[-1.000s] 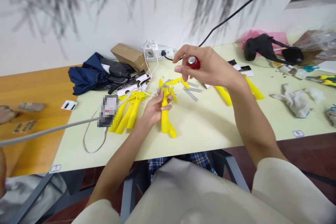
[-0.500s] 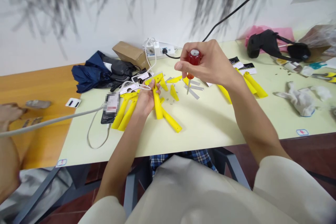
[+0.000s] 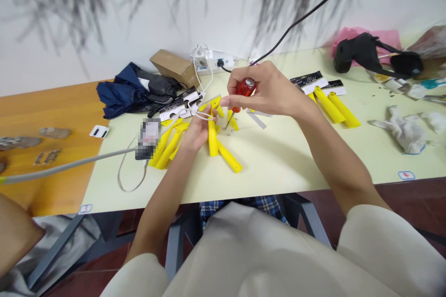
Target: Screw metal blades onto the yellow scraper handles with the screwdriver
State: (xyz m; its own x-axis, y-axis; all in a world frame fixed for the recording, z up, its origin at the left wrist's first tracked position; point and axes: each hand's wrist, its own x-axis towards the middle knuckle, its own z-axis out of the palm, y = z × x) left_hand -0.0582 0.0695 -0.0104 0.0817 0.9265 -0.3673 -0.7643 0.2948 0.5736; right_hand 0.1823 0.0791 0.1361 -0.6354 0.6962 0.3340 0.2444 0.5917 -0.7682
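Observation:
My left hand (image 3: 198, 131) is closed around a T-shaped yellow scraper (image 3: 213, 137), whose wide head points away from me and has a grey strip along its edge. In my right hand (image 3: 263, 87) is a screwdriver (image 3: 245, 88) with a red handle, its shaft slanting down and left towards the table, tip apart from the scraper. Under and beside my left hand lie more yellow handles (image 3: 228, 157) and loose yellow head pieces. Flat metal blades (image 3: 257, 119) and several tiny metal parts (image 3: 229, 132) rest below the screwdriver. White cable loops pass over my left fingers.
Behind are a cardboard box (image 3: 176, 67), a power strip (image 3: 223, 61) and a dark blue folded umbrella (image 3: 120, 90). Yellow handles (image 3: 344, 110), crumpled white gloves (image 3: 400, 130) and a black strapped object (image 3: 362, 51) lie right. At left, another person's arm (image 3: 17, 232) borders the wooden table.
My right hand has moved left and slightly down with the screwdriver, closer to my left hand. The scraper stays in my left hand. The other person's hand has left the view.

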